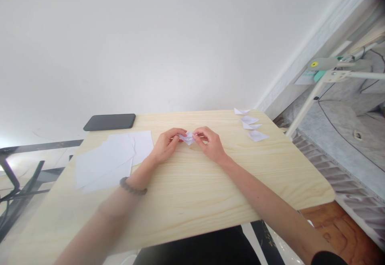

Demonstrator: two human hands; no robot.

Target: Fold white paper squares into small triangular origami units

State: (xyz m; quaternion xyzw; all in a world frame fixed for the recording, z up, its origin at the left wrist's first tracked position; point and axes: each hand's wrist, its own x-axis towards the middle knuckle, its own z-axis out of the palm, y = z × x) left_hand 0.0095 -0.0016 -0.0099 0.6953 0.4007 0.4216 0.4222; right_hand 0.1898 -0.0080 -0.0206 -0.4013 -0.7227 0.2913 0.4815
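Note:
A small folded white paper boat (189,139) is held between my two hands, over the middle of the wooden table. Thumb and fingers of my left hand (168,142) pinch its left end; a dark bead bracelet circles that wrist. My right hand (209,142) grips the opposite end between thumb and fingertips. Fingers partly hide both ends of the boat. Several more folded paper boats (258,135) stand in a loose column at the table's right rear. Sheets of white paper (105,158) lie overlapping to the left of my left hand.
A black smartphone (110,122) lies at the back left of the light wooden table (192,201). Behind the table rises a white wall (180,48). To the right are a white metal frame (309,104) and a grey covered sofa (349,124).

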